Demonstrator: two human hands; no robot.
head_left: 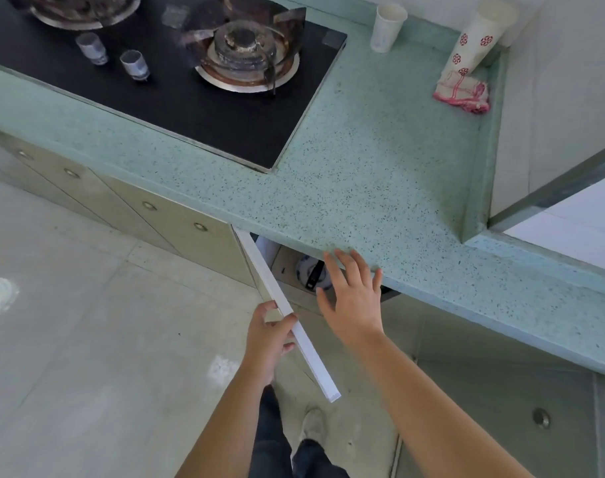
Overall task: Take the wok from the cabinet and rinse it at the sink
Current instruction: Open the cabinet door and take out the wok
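Two bare arms reach up from the bottom of the frame. The left hand (pixel 271 334) has its fingers clamped on the open cabinet door (pixel 287 313); the right hand (pixel 354 298) hovers with fingers spread before the opening. Inside, at centre, the wok (pixel 309 270) shows partly under the speckled table (pixel 363 167). Beyond, upper left, sits the stove (pixel 190 108).

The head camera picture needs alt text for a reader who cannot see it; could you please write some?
Seen from above, a person's left hand holds the edge of an open cabinet door under a speckled green countertop, while the right hand reaches, fingers spread, toward the opening. A round item with a black handle shows inside. A gas stove sits above.
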